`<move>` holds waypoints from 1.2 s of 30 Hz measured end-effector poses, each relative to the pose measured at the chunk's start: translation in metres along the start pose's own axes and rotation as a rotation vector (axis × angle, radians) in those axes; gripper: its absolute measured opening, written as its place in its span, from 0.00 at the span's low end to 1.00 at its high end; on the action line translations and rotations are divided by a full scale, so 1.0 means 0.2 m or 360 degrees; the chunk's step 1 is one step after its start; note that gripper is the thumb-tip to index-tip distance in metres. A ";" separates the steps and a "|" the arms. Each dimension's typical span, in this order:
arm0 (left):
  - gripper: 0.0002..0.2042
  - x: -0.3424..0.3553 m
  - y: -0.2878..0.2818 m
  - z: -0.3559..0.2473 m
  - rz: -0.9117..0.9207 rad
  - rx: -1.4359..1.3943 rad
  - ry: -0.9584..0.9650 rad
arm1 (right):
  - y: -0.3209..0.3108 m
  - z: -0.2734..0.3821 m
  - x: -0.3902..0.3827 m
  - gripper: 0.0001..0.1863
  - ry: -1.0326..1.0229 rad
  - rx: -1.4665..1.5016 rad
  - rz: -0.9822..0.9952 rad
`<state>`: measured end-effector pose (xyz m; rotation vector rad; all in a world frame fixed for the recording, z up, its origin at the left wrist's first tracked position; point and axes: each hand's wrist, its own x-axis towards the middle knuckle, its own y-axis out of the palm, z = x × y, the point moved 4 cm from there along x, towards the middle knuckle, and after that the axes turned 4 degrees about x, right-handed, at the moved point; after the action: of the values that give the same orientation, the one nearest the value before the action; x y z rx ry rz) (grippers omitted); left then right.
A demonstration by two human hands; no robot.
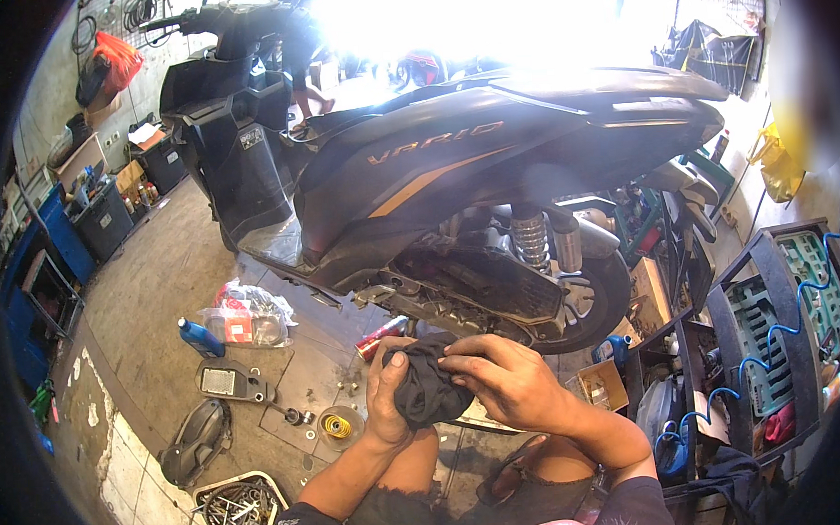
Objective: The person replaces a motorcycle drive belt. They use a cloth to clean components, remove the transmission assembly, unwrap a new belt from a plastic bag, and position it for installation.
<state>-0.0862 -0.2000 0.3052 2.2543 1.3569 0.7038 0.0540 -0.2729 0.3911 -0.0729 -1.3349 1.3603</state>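
A bunched black cloth (431,384) is held up in front of my knees. My left hand (386,398) wraps round its left side, thumb upward. On the other side, the fingertips of my right hand (512,381) pinch the cloth's edge. Whether something lies inside the folds is hidden. Beyond both hands stands a black scooter (417,179), its rear wheel (593,303) and lower engine side facing me. A red and silver can (383,338) lies on the floor just past my left hand. Below and left of that hand, a yellow coil spring (336,426) sits in a round part.
To the left lie a blue bottle (201,338), plastic-wrapped parts (246,319), a black housing (232,380) and a black cover (197,443). A tray (278,494) of loose metal pieces is at lower left. At right, a rack (701,364) carries green socket cases (760,343) and a blue hose (770,350).
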 end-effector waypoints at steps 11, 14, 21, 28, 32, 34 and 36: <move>0.19 0.00 0.02 -0.02 0.0022 0.0098 0.0031 | 0.00 0.00 0.00 0.14 0.0034 -0.0021 0.0048; 0.19 0.00 0.02 -0.03 0.0020 0.0081 0.0020 | -0.01 0.00 -0.01 0.13 0.0016 -0.0041 0.0032; 0.19 0.00 0.01 -0.01 0.0026 0.0075 0.0043 | -0.02 0.00 -0.02 0.13 0.0098 -0.0023 -0.0041; 0.19 -0.01 0.02 -0.04 0.0005 0.0071 0.0031 | -0.02 0.02 0.02 0.16 0.0039 0.0002 -0.0002; 0.18 0.00 0.01 -0.02 0.0034 0.0052 0.0006 | -0.01 -0.01 -0.01 0.16 0.0020 -0.0042 0.0020; 0.18 0.00 0.01 -0.03 0.0056 0.0069 0.0009 | -0.02 0.00 -0.01 0.15 0.0012 -0.0079 0.0016; 0.18 0.00 0.02 -0.04 0.0062 0.0100 0.0023 | -0.03 0.00 -0.01 0.14 -0.0003 -0.0057 -0.0021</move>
<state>-0.0884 -0.2009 0.3125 2.3347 1.3633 0.7009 0.0575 -0.2762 0.3948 -0.0874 -1.3594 1.3258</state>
